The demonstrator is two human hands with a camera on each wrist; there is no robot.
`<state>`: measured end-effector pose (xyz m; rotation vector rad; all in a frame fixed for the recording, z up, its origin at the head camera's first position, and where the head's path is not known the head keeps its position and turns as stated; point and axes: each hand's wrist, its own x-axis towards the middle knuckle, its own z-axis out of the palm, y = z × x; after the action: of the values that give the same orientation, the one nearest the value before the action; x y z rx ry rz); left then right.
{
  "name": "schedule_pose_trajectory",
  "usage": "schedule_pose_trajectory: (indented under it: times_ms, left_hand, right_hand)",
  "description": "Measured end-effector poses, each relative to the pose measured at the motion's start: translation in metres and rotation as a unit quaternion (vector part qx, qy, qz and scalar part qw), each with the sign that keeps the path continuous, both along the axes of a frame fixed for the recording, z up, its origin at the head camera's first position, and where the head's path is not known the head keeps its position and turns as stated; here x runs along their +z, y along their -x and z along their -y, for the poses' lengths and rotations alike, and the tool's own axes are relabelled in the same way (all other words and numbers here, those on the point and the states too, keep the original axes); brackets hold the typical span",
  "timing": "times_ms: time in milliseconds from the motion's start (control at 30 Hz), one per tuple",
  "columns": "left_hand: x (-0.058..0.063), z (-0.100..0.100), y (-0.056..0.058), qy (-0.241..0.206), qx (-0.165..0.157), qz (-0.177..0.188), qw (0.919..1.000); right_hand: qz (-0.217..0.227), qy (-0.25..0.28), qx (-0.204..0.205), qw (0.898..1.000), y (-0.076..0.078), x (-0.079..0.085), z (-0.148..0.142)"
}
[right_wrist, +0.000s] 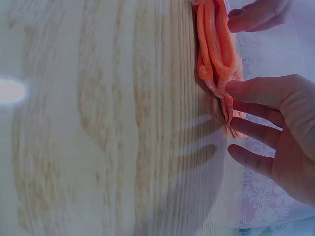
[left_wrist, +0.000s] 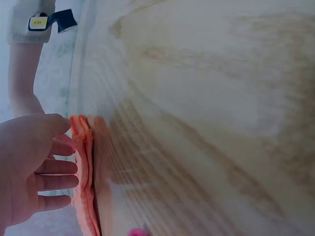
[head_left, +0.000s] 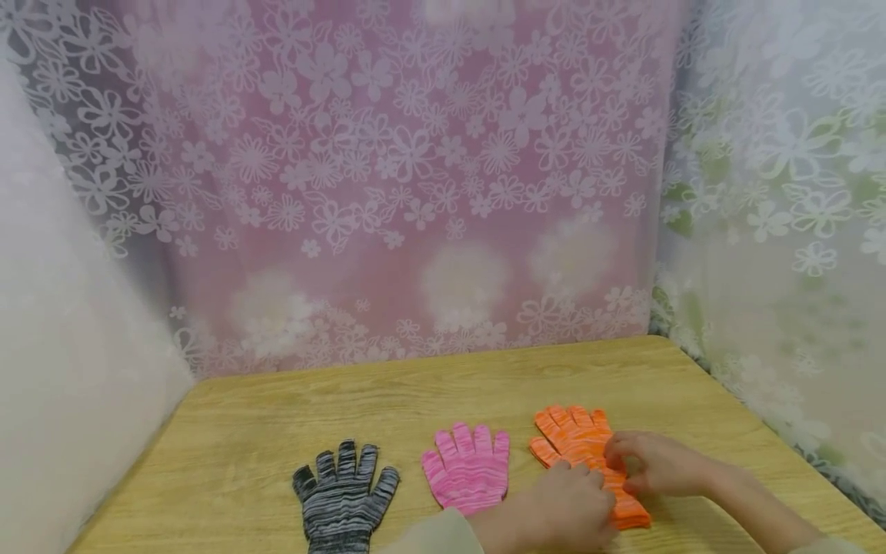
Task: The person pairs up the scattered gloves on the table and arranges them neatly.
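An orange knit glove [head_left: 580, 442] lies flat on the wooden table [head_left: 388, 400], its fingers pointing away and its cuff toward me. My left hand [head_left: 564, 502] is over the glove's left side near the cuff. In the left wrist view its fingers [left_wrist: 56, 183] extend loosely against the glove's edge. At the glove's right side is my right hand [head_left: 654, 463], fingers slightly bent and apart. The right wrist view shows its thumb [right_wrist: 246, 89] at the glove's edge, with no visible pinch. Some of the glove is hidden under my left hand.
Left of the orange glove lies a pink knit glove [head_left: 471, 469], its lower edge close to my left forearm. Farther left is a black-and-grey knit glove [head_left: 344, 496]. Flowered curtains [head_left: 429, 169] hang behind the table and along its sides.
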<state>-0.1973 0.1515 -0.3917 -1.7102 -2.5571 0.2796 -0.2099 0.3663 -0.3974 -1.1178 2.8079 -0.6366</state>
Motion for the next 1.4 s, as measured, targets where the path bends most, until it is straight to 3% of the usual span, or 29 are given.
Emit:
schedule_pose_trajectory:
  times_ms: [233,367,700,933,1167,1400]
  left_hand:
    - [-0.005,0.002,-0.003,0.01,-0.007,0.038,0.9992]
    - [-0.008,0.005,0.0,0.013,-0.031,0.044,0.9984]
    - [-0.014,0.014,0.006,-0.001,-0.096,-0.017,0.9952]
    - [-0.016,0.015,0.007,0.004,-0.101,-0.037,0.9942]
    - [-0.018,0.011,0.007,0.022,-0.139,-0.058,0.9884]
    - [-0.019,0.01,0.007,0.045,-0.15,-0.081,0.9844]
  right_hand:
    - [0.026,-0.012,-0.015,0.999,0.0,0.001,-0.001]
    - [0.028,-0.012,-0.005,1.0,0.003,0.003,0.0]
    - [0.025,-0.014,0.022,0.999,0.01,0.01,0.006]
    - [0.01,-0.023,0.026,0.999,0.012,0.01,0.009]
    - [0.0,-0.034,0.02,0.999,0.011,0.008,0.008]
    - [0.001,-0.035,0.029,0.999,0.012,0.011,0.011]
